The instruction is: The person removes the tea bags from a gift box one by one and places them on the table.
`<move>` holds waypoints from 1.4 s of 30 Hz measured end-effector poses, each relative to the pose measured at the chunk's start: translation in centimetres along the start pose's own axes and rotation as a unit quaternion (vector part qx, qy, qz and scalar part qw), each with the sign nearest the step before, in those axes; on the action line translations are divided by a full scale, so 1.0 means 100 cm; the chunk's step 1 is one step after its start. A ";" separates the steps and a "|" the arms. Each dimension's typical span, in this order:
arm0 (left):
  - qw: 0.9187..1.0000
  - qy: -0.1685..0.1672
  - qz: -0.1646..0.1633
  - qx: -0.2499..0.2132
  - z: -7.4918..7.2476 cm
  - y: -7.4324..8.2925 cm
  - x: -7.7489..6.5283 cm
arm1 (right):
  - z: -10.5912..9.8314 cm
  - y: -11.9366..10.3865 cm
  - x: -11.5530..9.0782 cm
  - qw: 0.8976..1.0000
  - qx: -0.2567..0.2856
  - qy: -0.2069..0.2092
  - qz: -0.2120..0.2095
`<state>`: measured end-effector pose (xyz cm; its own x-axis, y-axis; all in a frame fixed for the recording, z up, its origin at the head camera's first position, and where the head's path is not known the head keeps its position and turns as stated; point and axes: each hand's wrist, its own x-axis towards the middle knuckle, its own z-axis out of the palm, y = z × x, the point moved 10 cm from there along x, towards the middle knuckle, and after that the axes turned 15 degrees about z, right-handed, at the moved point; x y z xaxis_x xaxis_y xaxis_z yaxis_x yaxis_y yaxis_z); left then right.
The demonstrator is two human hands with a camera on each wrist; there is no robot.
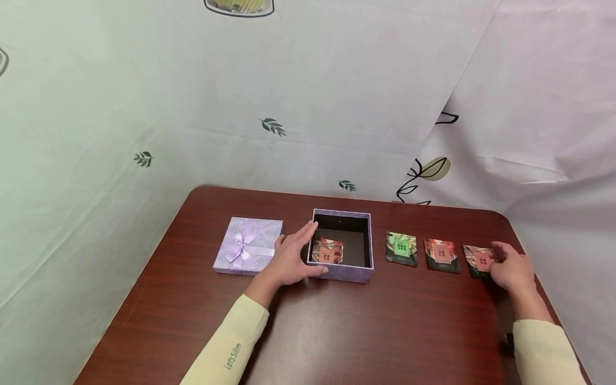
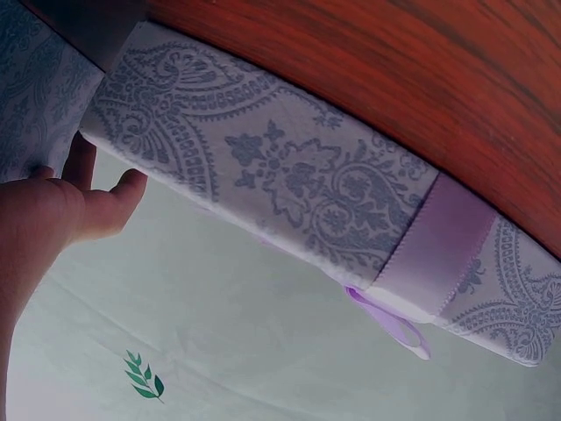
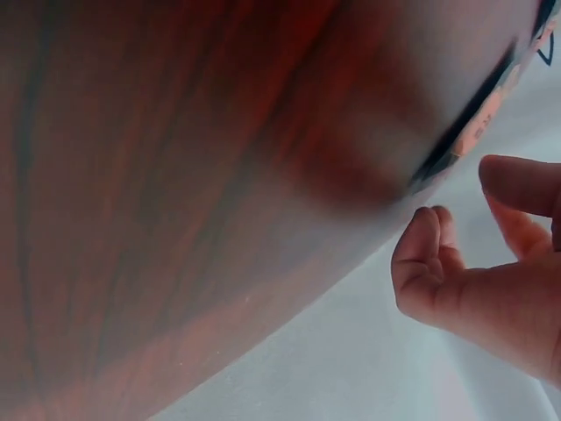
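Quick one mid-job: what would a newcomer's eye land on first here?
Probably the lilac lid with its ribbon bow, on the table left of the open box. Then the row right of the box: a green packet, a middle red packet and an end red packet, the right hand at that last one. The left hand is at the box's left side; a single packet lies inside.

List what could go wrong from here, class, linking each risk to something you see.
The rightmost packet lies flat, so the right fingers might just push it along the table. The left fingers are at the open box and could nudge it. The ribboned lid sits close by and might get knocked.
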<state>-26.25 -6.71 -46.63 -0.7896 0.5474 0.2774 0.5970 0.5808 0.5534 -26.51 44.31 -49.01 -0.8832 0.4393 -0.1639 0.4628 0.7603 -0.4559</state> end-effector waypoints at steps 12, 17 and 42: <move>1.000 0.002 0.000 -0.001 0.000 0.000 0.000 | -0.009 -0.019 -0.019 0.998 0.044 0.026 0.024; 1.000 0.001 0.001 -0.001 0.001 0.000 -0.001 | -0.012 -0.040 -0.028 0.997 0.060 0.043 -0.010; 1.000 0.004 0.000 -0.004 0.000 -0.001 -0.001 | -0.014 -0.149 -0.068 0.986 0.134 0.033 -0.097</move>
<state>-26.23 -6.83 -46.73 -0.7904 0.5426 0.2844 0.5963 0.5752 0.5600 -27.31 30.68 -39.84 -0.9422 0.3351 0.0028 0.2408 0.6828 -0.6897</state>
